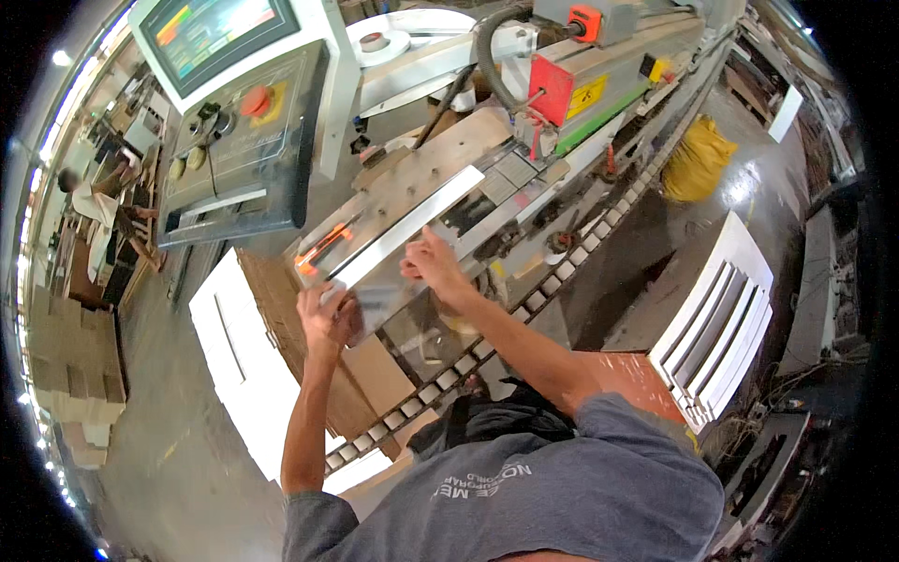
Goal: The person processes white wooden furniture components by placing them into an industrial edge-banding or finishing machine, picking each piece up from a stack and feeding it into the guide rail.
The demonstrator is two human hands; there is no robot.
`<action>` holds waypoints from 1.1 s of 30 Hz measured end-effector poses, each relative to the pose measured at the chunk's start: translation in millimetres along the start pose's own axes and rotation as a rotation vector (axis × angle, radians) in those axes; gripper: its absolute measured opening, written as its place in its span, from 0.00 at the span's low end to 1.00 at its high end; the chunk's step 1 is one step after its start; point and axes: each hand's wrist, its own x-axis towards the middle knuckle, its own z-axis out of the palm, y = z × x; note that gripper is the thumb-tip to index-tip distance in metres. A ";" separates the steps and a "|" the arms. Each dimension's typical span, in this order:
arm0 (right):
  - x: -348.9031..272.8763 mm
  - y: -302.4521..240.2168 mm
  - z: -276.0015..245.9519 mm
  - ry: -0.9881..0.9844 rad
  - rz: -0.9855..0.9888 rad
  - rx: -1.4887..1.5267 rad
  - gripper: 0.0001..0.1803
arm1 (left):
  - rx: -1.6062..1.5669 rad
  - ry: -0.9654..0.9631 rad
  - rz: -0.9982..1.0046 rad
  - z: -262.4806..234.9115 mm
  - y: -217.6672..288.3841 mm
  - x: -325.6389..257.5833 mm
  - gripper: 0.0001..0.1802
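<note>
My left hand (326, 317) is closed at the near end of a long, narrow white board (412, 225), which lies slantwise on the machine's worktable. A pale blur beside those fingers hides the exact grip. My right hand (434, 266) is by the board's near side, farther along it, with curled fingers. What they hold, if anything, is hidden. An orange, strip-shaped object (323, 246) lies on the tan worktable (440, 155) beyond the board.
A control panel (245, 131) with a screen and red button stands left. The chain-like conveyor track (524, 312) runs diagonally before me. White boards are stacked left (229, 318) and right (721, 318). A yellow sack (698, 159) sits far right. Another person (98, 201) is far left.
</note>
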 end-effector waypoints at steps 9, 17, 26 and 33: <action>8.9 9.8 9.8 0.096 0.017 -0.121 0.26 | -0.041 0.004 -0.338 -22.4 -19.6 -36.0 0.21; 15.1 12.6 3.4 0.036 -0.055 -0.183 0.20 | -0.121 -0.012 -0.338 -12.2 -38.3 -34.8 0.15; 31.4 22.0 -11.4 0.081 -0.096 -0.316 0.23 | -0.061 -0.054 -0.272 -4.8 -38.1 -23.6 0.10; 45.7 2.7 -44.8 0.203 -0.298 -0.451 0.17 | -0.014 -0.023 -0.139 16.0 -4.2 16.4 0.10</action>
